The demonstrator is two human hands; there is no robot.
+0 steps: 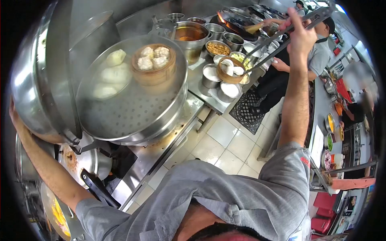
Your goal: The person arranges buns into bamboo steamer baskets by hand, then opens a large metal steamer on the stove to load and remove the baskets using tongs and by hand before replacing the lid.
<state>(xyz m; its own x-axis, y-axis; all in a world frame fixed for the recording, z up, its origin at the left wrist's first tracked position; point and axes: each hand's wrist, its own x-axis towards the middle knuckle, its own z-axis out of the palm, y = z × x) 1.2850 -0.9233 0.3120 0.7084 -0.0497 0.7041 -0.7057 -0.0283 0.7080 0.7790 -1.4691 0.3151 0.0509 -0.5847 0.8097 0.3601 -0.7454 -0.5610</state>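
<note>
My right hand (301,38), raised at the upper right, is closed around long metal tongs (277,32). The tongs' far ends meet the rim of a small bamboo steamer basket (230,80) holding several white pieces. At the far left, my left hand (14,114) is against the large domed metal lid (32,80), which stands tilted up; its fingers are mostly hidden. Beside the lid is a wide steamer (132,116) with a perforated surface. On it sit another bamboo basket (155,78) with several shumai-like dumplings (153,57) and a plate of pale buns (114,75), blurred by steam.
A pot of reddish-brown liquid (189,38) and several metal containers stand behind the steamer. A flame (221,18) rises by a wok (237,24). A co-worker in grey (319,58) stands at the right, near a black floor mat (247,110). A black handle (98,186) projects below the lid.
</note>
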